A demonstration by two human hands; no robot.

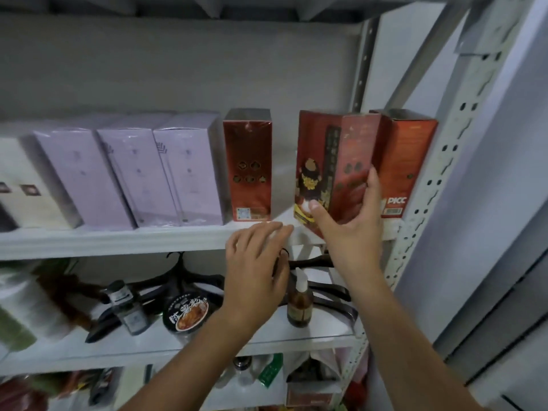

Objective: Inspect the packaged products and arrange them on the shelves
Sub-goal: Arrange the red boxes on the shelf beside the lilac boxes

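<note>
Head view: right hand (347,229) grips red box (332,161) on shelf (118,240).

The upper shelf (118,241) is carrying three lilac boxes (142,173) well left of the left hand (255,262), a red box (247,164) just beyond its fingertips, and an orange box (406,164) just right of the right hand (347,229), which is gripping a tilted red box (332,155). The lower shelf (296,341) is holding an amber bottle (300,304) between the forearms.
</note>
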